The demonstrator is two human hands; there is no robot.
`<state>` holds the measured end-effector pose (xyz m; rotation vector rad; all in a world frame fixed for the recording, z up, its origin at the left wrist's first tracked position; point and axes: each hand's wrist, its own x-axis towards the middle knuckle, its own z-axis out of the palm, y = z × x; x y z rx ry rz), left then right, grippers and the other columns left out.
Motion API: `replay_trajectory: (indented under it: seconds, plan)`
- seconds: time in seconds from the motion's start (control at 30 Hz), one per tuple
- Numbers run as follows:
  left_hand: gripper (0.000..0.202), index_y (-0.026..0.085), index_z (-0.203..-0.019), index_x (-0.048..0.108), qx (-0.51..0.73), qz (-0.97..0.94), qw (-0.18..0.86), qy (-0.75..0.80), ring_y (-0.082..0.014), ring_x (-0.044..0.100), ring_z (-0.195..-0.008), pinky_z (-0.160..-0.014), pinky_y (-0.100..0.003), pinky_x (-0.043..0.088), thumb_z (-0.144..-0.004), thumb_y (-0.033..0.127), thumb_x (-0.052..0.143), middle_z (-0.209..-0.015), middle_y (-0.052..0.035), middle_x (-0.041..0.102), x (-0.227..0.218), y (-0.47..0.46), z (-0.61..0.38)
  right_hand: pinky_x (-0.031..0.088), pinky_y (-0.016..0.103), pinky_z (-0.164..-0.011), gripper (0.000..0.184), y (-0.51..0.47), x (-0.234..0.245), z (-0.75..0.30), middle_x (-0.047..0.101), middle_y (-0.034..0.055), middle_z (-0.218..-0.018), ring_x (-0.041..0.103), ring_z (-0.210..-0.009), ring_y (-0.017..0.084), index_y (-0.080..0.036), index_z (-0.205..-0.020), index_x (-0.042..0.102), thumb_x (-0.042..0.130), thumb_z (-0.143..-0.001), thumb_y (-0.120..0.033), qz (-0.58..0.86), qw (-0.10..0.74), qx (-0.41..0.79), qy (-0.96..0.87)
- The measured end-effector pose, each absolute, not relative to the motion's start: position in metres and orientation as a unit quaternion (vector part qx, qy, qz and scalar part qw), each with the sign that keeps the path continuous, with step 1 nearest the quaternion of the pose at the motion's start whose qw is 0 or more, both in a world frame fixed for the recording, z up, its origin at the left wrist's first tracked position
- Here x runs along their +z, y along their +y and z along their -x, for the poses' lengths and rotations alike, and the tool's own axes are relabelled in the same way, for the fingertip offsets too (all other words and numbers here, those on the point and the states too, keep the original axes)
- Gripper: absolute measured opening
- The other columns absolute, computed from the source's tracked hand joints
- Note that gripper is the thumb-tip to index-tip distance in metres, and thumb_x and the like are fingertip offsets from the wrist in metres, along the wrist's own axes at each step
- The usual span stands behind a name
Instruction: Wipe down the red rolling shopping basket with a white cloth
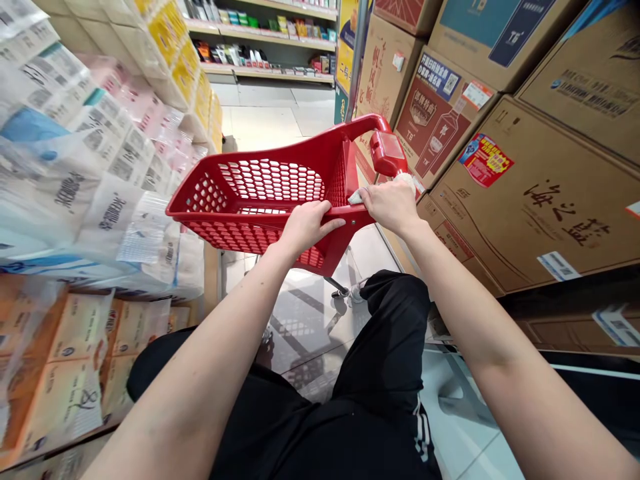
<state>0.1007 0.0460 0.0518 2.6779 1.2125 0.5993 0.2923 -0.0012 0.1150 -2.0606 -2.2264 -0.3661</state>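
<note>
A red plastic shopping cart (250,217) with a perforated basket stands in front of me, turned sideways. My left hand (309,227) grips its near rim, fingers over the edge and thumb along the outside. My right hand (393,203) is closed on a white cloth or tissue (356,197), pressed against the cart's frame just below the red handle (389,153). Part of the cloth sticks out on both sides of that hand. Nothing shows inside the basket.
Stacked cardboard boxes (545,193) line the right side. Plastic-wrapped tissue packs (110,173) are piled on the left, above orange packs (75,333). Shelves of small goods (270,47) stand at the far end, beyond the tiled floor (280,120).
</note>
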Motion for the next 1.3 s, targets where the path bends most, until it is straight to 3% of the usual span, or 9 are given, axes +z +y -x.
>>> replay_trajectory:
  seconds: [0.17, 0.33, 0.5, 0.67, 0.87, 0.97, 1.1, 1.3]
  plan:
    - [0.050, 0.020, -0.078, 0.056, 0.155, -0.888, 0.103, 0.420, -0.0186, 0.055, -0.071, -0.059, -0.027, 0.032, -0.078, 0.069, 0.042, -0.077, -0.0049, 0.061, 0.054, 0.049, -0.103, 0.036, 0.036, -0.080, 0.058, 0.012, 0.117, -0.293, 0.069, 0.0152, -0.094, 0.061, -0.093, 0.027, -0.013, -0.098, 0.069, 0.022, -0.096, -0.046, 0.732, 0.053, -0.076, -0.675]
    - [0.053, 0.022, -0.078, 0.059, 0.102, -0.884, 0.127, 0.438, -0.0189, 0.057, -0.068, -0.058, -0.027, 0.032, -0.077, 0.071, 0.039, -0.071, -0.0038, 0.062, 0.059, 0.049, -0.103, 0.038, 0.034, -0.079, 0.063, 0.009, 0.121, -0.292, 0.068, 0.0132, -0.097, 0.061, -0.095, 0.027, -0.017, -0.107, 0.065, 0.013, -0.096, -0.052, 0.762, 0.134, -0.058, -0.631]
    - [0.066, 0.022, -0.086, 0.063, 0.082, -0.879, 0.163, 0.440, -0.0213, 0.061, -0.080, -0.066, -0.028, 0.038, -0.082, 0.071, 0.019, -0.084, -0.0045, 0.067, 0.067, 0.049, -0.099, 0.039, 0.033, -0.081, 0.065, 0.005, 0.124, -0.289, 0.067, 0.0109, -0.101, 0.060, -0.099, 0.026, -0.020, -0.107, 0.062, 0.009, -0.095, -0.055, 0.757, 0.182, -0.007, -0.628]
    - [0.080, 0.020, -0.078, 0.065, 0.051, -0.849, 0.181, 0.494, -0.0248, 0.061, -0.089, -0.075, -0.032, 0.041, -0.081, 0.072, 0.004, -0.090, -0.0069, 0.069, 0.070, 0.055, -0.107, 0.039, 0.038, -0.085, 0.055, 0.009, 0.124, -0.278, 0.063, 0.0147, -0.109, 0.058, -0.100, 0.028, -0.014, -0.115, 0.054, 0.014, -0.096, -0.046, 0.741, 0.162, 0.053, -0.650]
    - [0.070, 0.020, -0.075, 0.066, 0.009, -0.822, 0.230, 0.521, -0.0298, 0.062, -0.085, -0.076, -0.038, 0.042, -0.081, 0.070, 0.017, -0.089, -0.0105, 0.069, 0.065, 0.072, -0.117, 0.037, 0.036, -0.092, 0.042, 0.027, 0.114, -0.264, 0.053, 0.0178, -0.123, 0.050, -0.112, 0.026, -0.012, -0.127, 0.039, 0.015, -0.098, -0.031, 0.716, 0.177, -0.051, -0.673]
    - [0.062, 0.023, -0.081, 0.067, 0.005, -0.812, 0.258, 0.524, -0.0298, 0.062, -0.087, -0.076, -0.038, 0.043, -0.081, 0.066, 0.023, -0.098, -0.0091, 0.069, 0.061, 0.079, -0.116, 0.038, 0.038, -0.092, 0.040, 0.041, 0.108, -0.263, 0.050, 0.0205, -0.126, 0.049, -0.114, 0.028, -0.010, -0.126, 0.041, 0.027, -0.096, -0.032, 0.732, 0.140, -0.049, -0.664]
    - [0.059, 0.024, -0.088, 0.066, 0.021, -0.809, 0.243, 0.535, -0.0304, 0.061, -0.091, -0.078, -0.039, 0.043, -0.082, 0.063, 0.022, -0.107, -0.0094, 0.067, 0.055, 0.083, -0.115, 0.044, 0.038, -0.083, 0.042, 0.057, 0.106, -0.267, 0.062, 0.0209, -0.110, 0.058, -0.102, 0.030, -0.009, -0.116, 0.055, 0.034, -0.094, -0.038, 0.735, 0.023, 0.072, -0.674]
    - [0.051, 0.019, -0.078, 0.065, 0.081, -0.853, 0.213, 0.470, -0.0250, 0.062, -0.083, -0.075, -0.033, 0.044, -0.086, 0.049, 0.024, -0.091, -0.0113, 0.069, 0.054, 0.091, -0.127, 0.044, 0.031, -0.080, 0.046, 0.061, 0.109, -0.271, 0.066, 0.0192, -0.105, 0.063, -0.096, 0.026, -0.011, -0.117, 0.056, 0.033, -0.095, -0.044, 0.726, 0.000, 0.079, -0.683]
